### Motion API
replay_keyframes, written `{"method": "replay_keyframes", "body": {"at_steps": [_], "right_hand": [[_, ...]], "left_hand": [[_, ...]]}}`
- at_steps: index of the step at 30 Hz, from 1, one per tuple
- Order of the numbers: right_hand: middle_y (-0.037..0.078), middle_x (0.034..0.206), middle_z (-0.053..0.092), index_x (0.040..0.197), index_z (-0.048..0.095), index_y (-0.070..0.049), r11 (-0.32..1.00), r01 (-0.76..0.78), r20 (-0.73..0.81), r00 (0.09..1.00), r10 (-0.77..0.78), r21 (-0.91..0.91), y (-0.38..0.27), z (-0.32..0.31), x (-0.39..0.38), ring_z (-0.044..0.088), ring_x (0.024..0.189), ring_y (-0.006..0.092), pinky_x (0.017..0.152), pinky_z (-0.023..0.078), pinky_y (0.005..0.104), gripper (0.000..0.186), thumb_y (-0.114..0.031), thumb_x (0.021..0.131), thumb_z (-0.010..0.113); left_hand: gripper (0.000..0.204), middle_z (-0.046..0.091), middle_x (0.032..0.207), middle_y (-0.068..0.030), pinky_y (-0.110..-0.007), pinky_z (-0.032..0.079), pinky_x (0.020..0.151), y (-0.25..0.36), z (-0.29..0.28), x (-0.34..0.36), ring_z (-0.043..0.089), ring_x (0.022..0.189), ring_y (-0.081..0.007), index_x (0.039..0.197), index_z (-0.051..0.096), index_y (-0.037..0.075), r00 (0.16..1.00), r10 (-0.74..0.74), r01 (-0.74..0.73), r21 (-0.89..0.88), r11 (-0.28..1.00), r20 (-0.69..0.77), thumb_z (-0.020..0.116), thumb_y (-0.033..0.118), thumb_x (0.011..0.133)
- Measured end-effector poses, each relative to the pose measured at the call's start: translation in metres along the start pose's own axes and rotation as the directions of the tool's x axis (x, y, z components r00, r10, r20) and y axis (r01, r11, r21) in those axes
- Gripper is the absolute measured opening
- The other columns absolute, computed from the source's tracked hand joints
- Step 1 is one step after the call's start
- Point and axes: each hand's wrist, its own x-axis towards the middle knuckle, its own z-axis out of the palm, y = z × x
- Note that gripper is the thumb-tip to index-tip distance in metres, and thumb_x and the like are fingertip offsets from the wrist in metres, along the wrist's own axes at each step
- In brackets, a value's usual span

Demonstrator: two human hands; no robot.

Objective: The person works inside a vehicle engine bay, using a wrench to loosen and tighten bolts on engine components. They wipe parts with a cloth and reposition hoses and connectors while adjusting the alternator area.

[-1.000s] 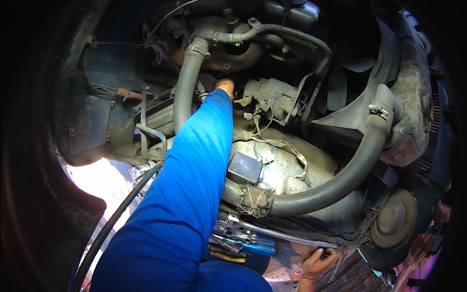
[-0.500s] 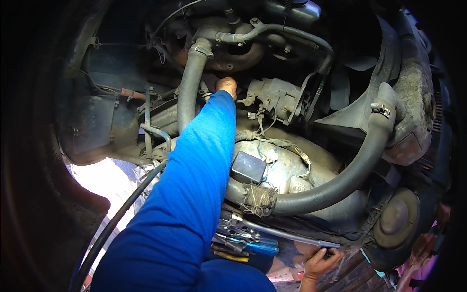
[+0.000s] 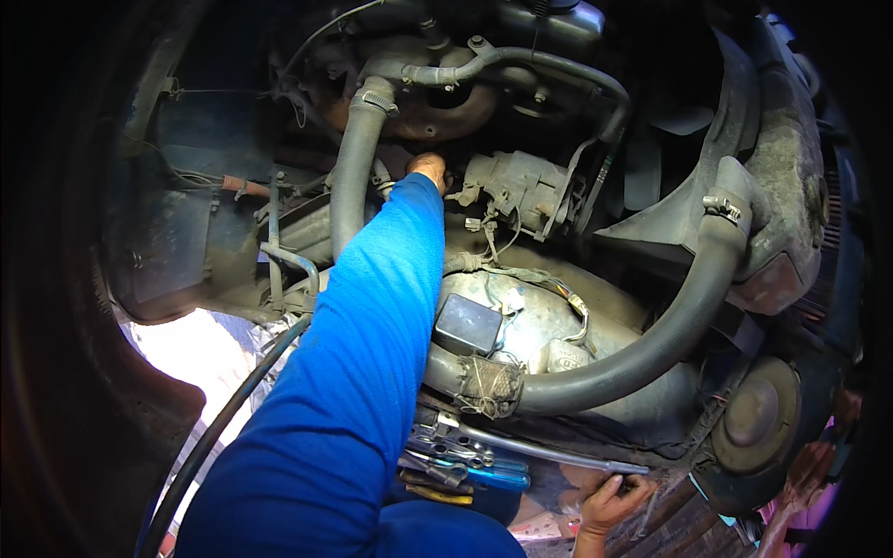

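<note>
My left arm, in a blue sleeve, stretches up into a grimy engine bay. At its end my left hand (image 3: 430,170) is bent down beside a grey alternator-like unit (image 3: 528,189), under a rusty manifold (image 3: 456,116). Its fingers are hidden, so what it touches cannot be seen. A ribbed grey hose (image 3: 352,177) runs down just left of that hand. At the lower right, my right hand (image 3: 614,502) is closed at the end of a long silvery metal rod (image 3: 549,447), thumb up against it.
A thick curved hose (image 3: 660,344) with a wrapped joint (image 3: 490,385) sweeps across the front. Near it sit a black box (image 3: 467,325) and loose wiring (image 3: 567,296). Wrenches and blue-handled tools (image 3: 488,472) lie below. Another person's hand (image 3: 809,474) shows at the right edge.
The whole view has shifted slightly left. My left hand stays beside the alternator-like unit, and my right hand keeps its place at the rod's end.
</note>
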Motion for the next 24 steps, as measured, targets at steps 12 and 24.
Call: {"method": "replay_keyframes", "body": {"at_steps": [12, 24], "right_hand": [[0.019, 0.096, 0.044, 0.097, 0.048, 0.001, 0.999, -0.024, 0.007, 1.0, 0.023, 0.029, -0.001, 0.001, 0.0, 0.049, 0.09, 0.0378, 0.084, 0.04, 0.0501, 0.038, -0.035, 0.102, 0.057], [0.019, 0.095, 0.045, 0.096, 0.049, 0.001, 0.999, -0.029, -0.003, 1.0, 0.03, 0.023, -0.001, 0.0, 0.0, 0.05, 0.09, 0.0378, 0.082, 0.041, 0.049, 0.043, -0.041, 0.104, 0.056]], "left_hand": [[0.035, 0.071, 0.137, -0.0034, -0.03, 0.049, 0.111, 0.003, 0.011, 0.017, 0.066, 0.126, -0.018, 0.134, 0.073, 0.018, 0.994, -0.067, 0.054, 0.138, 0.989, 0.086, 0.065, 0.032, 0.103], [0.043, 0.067, 0.143, -0.0074, -0.036, 0.05, 0.112, 0.001, 0.013, 0.008, 0.058, 0.138, -0.0217, 0.135, 0.07, 0.01, 0.999, -0.044, 0.043, -0.088, 0.995, -0.012, 0.06, 0.04, 0.106]]}}
